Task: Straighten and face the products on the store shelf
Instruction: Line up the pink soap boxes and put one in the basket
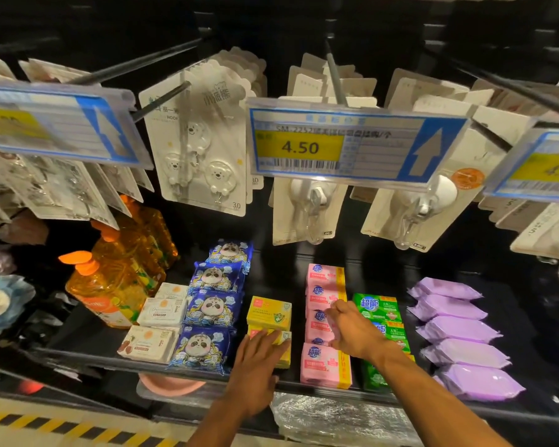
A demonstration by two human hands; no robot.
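Note:
On the black shelf [88, 346] lie rows of soap packs. My left hand [259, 366] rests flat on the front yellow soap box [284, 338]; a second yellow box [269, 312] sits behind it. My right hand [352, 330] grips the third pink soap pack [318, 324] in a row of pink packs [325, 366]. Green soap packs [376, 308] lie just right of that hand, partly hidden by my forearm. Blue panda packs [204, 350] form a row to the left of the yellow boxes.
Purple pouches [459, 330] line the right end. White soap boxes [149, 343] and orange pump bottles [110, 285] stand at the left. Hook cards [204, 150] and a 4.50 price tag [352, 146] hang overhead on pegs. Hazard tape [46, 427] marks the floor.

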